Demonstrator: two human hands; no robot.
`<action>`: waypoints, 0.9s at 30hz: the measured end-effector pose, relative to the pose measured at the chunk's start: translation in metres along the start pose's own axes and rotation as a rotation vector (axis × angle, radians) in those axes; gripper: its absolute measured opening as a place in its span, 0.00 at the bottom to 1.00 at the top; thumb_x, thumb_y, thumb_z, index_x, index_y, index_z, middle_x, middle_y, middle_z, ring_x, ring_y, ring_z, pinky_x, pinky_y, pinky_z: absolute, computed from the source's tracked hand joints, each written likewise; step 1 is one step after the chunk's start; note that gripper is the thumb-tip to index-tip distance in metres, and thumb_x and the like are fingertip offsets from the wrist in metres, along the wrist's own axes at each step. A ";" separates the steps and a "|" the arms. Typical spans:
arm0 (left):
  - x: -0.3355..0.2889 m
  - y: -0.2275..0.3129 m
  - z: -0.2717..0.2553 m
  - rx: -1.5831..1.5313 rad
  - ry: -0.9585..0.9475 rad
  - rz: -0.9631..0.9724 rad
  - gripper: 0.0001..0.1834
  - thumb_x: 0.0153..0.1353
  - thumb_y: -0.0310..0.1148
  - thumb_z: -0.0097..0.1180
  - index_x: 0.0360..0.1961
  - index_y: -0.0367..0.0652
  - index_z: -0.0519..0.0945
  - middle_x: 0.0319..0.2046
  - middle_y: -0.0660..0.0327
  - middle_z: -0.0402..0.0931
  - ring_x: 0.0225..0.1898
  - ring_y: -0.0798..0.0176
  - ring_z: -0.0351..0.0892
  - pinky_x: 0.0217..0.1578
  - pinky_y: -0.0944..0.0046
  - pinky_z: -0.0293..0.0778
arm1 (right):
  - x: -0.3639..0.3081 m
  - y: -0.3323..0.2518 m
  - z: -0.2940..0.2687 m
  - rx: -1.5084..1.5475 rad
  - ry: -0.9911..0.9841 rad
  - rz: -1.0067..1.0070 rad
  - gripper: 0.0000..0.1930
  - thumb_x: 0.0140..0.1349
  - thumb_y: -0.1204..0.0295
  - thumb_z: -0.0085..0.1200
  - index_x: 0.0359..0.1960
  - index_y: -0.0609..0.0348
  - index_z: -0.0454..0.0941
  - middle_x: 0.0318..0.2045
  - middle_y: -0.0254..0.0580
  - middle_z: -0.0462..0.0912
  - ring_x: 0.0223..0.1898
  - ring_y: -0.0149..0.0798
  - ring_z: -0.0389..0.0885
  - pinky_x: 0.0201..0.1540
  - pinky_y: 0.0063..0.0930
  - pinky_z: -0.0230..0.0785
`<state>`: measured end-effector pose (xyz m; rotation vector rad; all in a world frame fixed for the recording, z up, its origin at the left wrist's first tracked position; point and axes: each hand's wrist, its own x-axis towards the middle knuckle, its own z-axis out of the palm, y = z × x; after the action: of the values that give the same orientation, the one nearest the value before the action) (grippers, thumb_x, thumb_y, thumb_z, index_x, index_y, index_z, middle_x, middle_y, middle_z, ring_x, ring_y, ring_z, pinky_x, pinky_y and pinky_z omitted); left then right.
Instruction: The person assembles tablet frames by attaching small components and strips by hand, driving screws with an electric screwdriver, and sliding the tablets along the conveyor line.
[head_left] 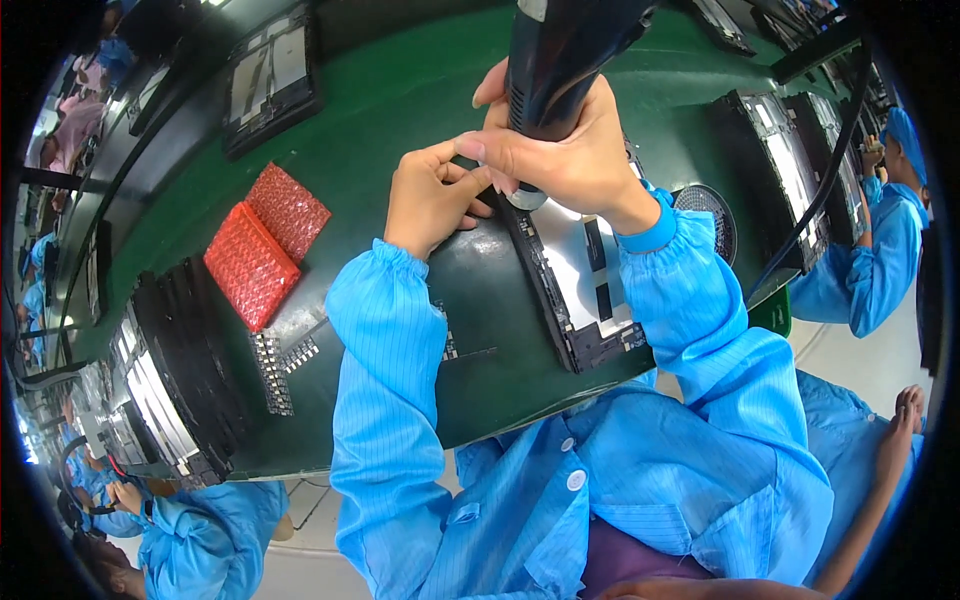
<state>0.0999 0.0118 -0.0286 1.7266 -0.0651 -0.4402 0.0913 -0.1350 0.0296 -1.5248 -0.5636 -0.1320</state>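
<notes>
My right hand [585,150] is wrapped round a black heat gun [560,75] with slotted vents. Its metal nozzle [527,198] points down at the upper left corner of a flat black-framed panel [560,262]. The panel has a silver back with black strips and lies on the green table in front of me. Right beside the nozzle, my left hand [428,198] is closed in a pinch at the panel's corner. What its fingertips hold, if anything, is too small to make out. Both thumbs come close together there.
Left on the green table [380,100] lie red bubble-wrap pouches [252,262] and small component strips [270,375]. Stacked panels stand at left [160,375] and right [775,170]. A round black mesh dish [705,215] sits beyond my right sleeve. A black cable [825,185] hangs at right; co-workers flank the table.
</notes>
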 end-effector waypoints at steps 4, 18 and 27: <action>-0.001 -0.009 -0.011 -0.088 -0.005 0.018 0.16 0.55 0.26 0.56 0.46 0.35 0.76 0.25 0.58 0.81 0.23 0.67 0.80 0.19 0.73 0.74 | -0.005 0.000 0.005 -0.026 -0.011 -0.047 0.15 0.48 0.83 0.62 0.35 0.66 0.69 0.17 0.37 0.76 0.16 0.25 0.74 0.18 0.18 0.64; -0.129 -0.031 0.093 1.014 -0.012 0.925 0.19 0.49 0.32 0.57 0.42 0.34 0.75 0.45 0.51 0.74 0.52 0.50 0.71 0.54 0.50 0.65 | -0.005 -0.039 -0.015 0.019 0.161 0.023 0.16 0.48 0.82 0.62 0.37 0.65 0.70 0.18 0.36 0.76 0.18 0.26 0.75 0.19 0.18 0.65; 0.102 0.010 -0.043 1.306 0.394 0.615 0.16 0.52 0.29 0.54 0.43 0.36 0.75 0.47 0.51 0.73 0.54 0.50 0.68 0.53 0.59 0.67 | -0.072 -0.029 -0.041 0.236 0.219 0.077 0.18 0.49 0.88 0.55 0.39 0.62 0.62 0.14 0.37 0.72 0.14 0.30 0.72 0.17 0.21 0.65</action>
<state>0.2104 0.0207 -0.0391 2.8604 -0.6999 0.5615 0.0279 -0.1952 0.0272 -1.2808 -0.3326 -0.1642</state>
